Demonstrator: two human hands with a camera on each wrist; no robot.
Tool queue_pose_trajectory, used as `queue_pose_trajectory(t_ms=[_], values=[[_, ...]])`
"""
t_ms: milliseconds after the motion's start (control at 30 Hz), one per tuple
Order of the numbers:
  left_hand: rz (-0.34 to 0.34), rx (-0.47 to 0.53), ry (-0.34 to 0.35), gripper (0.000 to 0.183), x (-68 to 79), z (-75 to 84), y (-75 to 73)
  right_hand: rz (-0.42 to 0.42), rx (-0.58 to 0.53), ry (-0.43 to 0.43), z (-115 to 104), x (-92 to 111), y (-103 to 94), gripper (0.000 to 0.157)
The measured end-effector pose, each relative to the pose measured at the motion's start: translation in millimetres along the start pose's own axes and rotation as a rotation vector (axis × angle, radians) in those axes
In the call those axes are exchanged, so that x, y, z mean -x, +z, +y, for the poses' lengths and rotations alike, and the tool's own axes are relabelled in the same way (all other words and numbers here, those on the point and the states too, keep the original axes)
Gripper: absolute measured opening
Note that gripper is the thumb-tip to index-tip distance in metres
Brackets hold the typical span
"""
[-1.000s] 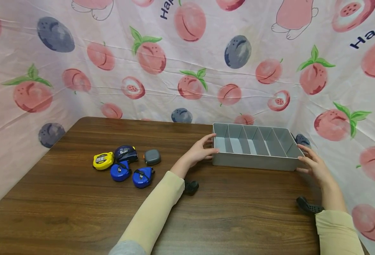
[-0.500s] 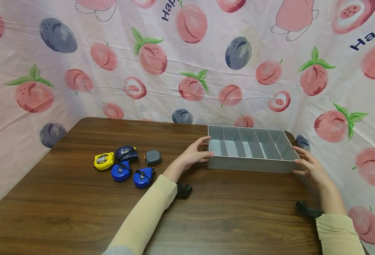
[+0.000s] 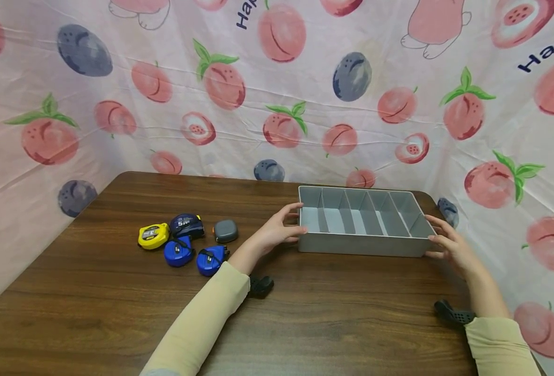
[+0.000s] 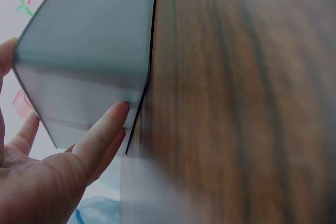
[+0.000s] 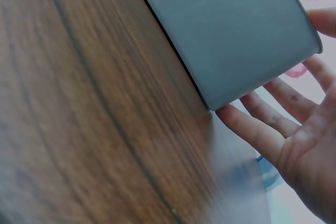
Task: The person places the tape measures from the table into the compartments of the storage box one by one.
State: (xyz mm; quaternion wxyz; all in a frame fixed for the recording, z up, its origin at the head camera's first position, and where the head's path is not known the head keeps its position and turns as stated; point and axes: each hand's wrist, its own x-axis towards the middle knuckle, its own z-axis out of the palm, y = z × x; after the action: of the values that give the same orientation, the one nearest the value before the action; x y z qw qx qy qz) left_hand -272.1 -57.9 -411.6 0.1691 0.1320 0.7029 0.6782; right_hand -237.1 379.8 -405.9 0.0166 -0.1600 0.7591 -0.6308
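Note:
A grey divided storage box stands on the table, its several compartments bare inside. My left hand touches the box's left end, fingers spread along the end wall. In the left wrist view, the fingers lie fairly straight against that wall. At the opposite end my right hand rests its fingertips on the right wall. The right wrist view shows those fingers extended, touching the wall and its lower edge. In both wrist views the box's underside meets or nearly meets the wood.
Left of the box lie a yellow tape measure, a dark blue one, two bright blue ones and a small grey one. A fruit-print curtain hangs behind the brown wooden table and at its sides.
The grey box has slid left and slightly toward the person, with both hands moving along at its ends. The tape measures have stayed in place.

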Motion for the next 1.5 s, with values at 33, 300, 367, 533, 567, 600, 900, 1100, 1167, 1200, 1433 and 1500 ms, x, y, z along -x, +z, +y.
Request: queue_pose_trajectory(t_ms=[33, 300, 367, 533, 567, 600, 900, 1100, 1167, 1200, 1433, 1500], values=[[0.001, 0.005, -0.003, 0.071, 1.5, 0.2, -0.5, -0.002, 0.0, 0.003, -1, 0, 0.8, 0.047], [0.002, 0.001, -0.003, 0.074, 13.2, 2.8, -5.1, -0.029, -0.004, 0.022, -6, 1, 6.3, 0.049], [0.004, 0.0, -0.006, 0.074, 15.7, 3.3, -5.9, -0.04, -0.005, 0.024, -6, 1, 7.3, 0.05], [0.013, -0.007, -0.014, 0.073, 22.5, 2.5, -8.3, -0.054, 0.002, 0.024, -6, 3, 11.5, 0.05], [0.015, -0.008, -0.016, 0.072, 23.9, 2.1, -9.0, -0.056, 0.007, 0.022, -6, 3, 12.6, 0.051], [0.016, -0.008, -0.017, 0.072, 25.3, 1.8, -9.8, -0.057, 0.009, 0.021, -7, 3, 13.7, 0.051], [0.007, 0.0, -0.013, 0.074, 37.7, 1.3, -16.0, -0.068, 0.05, 0.03, -7, 5, 22.0, 0.052], [0.004, 0.013, -0.02, 0.074, 43.1, 3.3, -19.6, -0.078, 0.033, 0.031, -8, 7, 25.8, 0.052], [0.004, 0.016, -0.025, 0.073, 45.0, 3.5, -20.7, -0.083, 0.024, 0.031, -9, 7, 27.4, 0.052], [0.005, 0.02, -0.026, 0.073, 46.0, 3.3, -21.4, -0.086, 0.02, 0.03, -9, 7, 28.3, 0.052], [0.008, 0.008, -0.025, 0.074, 53.7, 1.5, -26.1, -0.101, 0.021, 0.036, -12, 9, 34.3, 0.053], [0.002, 0.009, -0.026, 0.074, 55.8, 1.1, -27.0, -0.104, 0.026, 0.036, -12, 10, 35.8, 0.054]])
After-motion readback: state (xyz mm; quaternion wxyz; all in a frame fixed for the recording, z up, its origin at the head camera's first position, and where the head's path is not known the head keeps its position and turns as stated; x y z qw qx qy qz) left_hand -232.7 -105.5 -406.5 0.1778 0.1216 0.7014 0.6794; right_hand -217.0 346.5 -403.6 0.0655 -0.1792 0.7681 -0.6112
